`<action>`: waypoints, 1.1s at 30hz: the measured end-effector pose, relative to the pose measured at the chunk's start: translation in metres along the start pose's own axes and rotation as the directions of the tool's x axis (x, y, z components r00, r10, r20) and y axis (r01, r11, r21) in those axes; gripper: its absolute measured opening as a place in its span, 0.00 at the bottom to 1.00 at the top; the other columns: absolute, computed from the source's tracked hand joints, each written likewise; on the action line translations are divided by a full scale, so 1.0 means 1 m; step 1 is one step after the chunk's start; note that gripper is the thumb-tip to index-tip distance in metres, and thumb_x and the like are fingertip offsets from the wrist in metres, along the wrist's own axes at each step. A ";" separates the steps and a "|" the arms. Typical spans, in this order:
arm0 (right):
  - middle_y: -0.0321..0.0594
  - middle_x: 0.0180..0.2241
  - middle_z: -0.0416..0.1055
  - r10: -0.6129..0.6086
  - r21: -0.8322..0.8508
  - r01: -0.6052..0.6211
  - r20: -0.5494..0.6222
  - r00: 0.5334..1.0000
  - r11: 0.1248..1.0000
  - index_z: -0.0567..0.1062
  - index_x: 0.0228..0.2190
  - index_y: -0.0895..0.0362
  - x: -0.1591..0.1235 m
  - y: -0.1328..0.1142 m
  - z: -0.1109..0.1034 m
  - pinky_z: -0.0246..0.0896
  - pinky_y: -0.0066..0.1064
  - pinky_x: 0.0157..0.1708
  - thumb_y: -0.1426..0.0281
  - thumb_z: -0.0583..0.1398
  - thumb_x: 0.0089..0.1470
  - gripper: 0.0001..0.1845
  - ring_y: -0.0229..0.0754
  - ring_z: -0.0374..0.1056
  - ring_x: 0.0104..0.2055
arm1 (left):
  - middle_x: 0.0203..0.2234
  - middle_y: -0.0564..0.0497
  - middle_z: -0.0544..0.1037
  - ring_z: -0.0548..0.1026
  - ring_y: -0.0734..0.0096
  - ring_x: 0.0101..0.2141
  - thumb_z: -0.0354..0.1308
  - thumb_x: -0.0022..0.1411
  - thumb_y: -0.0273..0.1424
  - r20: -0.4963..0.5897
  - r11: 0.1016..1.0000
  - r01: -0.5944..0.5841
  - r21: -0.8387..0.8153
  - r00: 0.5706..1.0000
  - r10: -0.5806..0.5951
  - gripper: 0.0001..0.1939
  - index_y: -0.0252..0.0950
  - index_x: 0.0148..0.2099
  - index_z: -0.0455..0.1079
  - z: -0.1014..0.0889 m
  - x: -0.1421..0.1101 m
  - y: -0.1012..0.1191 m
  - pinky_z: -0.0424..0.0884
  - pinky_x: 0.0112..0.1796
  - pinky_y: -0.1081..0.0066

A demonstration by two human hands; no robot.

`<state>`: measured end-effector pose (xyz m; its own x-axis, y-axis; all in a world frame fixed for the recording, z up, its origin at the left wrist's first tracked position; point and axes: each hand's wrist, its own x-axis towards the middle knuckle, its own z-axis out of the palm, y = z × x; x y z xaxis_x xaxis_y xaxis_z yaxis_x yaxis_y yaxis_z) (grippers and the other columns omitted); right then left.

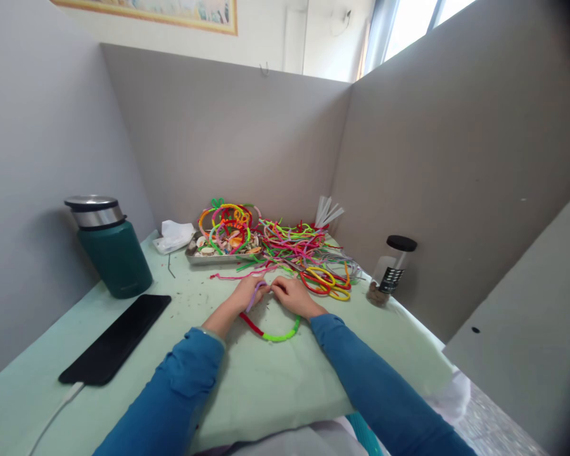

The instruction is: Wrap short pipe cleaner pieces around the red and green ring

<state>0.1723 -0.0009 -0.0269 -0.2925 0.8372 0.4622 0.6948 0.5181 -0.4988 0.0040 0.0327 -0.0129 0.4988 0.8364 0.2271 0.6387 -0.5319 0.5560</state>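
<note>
A curved hoop wrapped in fuzzy pipe cleaners (276,338), red on its left and green along its front and right, lies between my hands over the table. My left hand (247,296) is closed at the far side of the hoop, with a purple pipe cleaner (254,296) lying across it. Close beside it, my right hand (292,295) is closed in a pinch, fingertips nearly meeting the left ones. What sits exactly between the fingertips is too small to make out. Beyond my hands stretches a pink pipe cleaner (237,276).
Behind are a metal tray (223,258) of shells with wrapped hoops on it, and a heap of coloured pipe cleaners (294,244). Scissors-like red and yellow loops (325,282) and a black-lidded jar (390,272) stand right. Left are a green bottle (114,256) and a phone (116,339).
</note>
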 end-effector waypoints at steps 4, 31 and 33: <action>0.34 0.24 0.69 -0.005 -0.006 0.005 0.006 1.000 1.000 0.72 0.30 0.57 0.000 0.002 0.001 0.50 0.25 0.27 0.70 0.55 0.54 0.07 0.34 0.60 0.26 | 0.15 0.53 0.67 0.64 0.72 0.22 0.49 0.56 0.34 0.029 0.998 0.059 -0.004 0.998 -0.059 0.14 0.34 0.22 0.65 -0.002 0.000 0.005 0.55 0.25 0.74; 0.35 0.25 0.69 -0.015 -0.038 0.015 -0.001 1.000 0.999 0.73 0.31 0.56 0.000 0.002 0.002 0.49 0.25 0.27 0.71 0.55 0.53 0.06 0.35 0.61 0.26 | 0.12 0.60 0.56 0.55 0.79 0.14 0.47 0.57 0.40 0.136 0.922 0.258 -0.288 0.964 -0.228 0.14 0.36 0.25 0.59 0.006 -0.001 0.005 0.51 0.18 0.75; 0.35 0.25 0.69 -0.012 -0.038 0.012 0.001 1.000 0.999 0.73 0.31 0.56 0.000 0.001 0.001 0.49 0.25 0.27 0.71 0.55 0.53 0.07 0.35 0.61 0.26 | 0.12 0.59 0.56 0.55 0.79 0.15 0.46 0.57 0.40 0.137 0.924 0.258 -0.281 0.964 -0.228 0.14 0.36 0.25 0.59 0.007 0.000 0.004 0.51 0.19 0.74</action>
<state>0.1725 -0.0005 -0.0286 -0.3017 0.8308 0.4677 0.7153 0.5216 -0.4651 0.0105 0.0295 -0.0157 0.4157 0.9093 -0.0174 0.5546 -0.2384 0.7972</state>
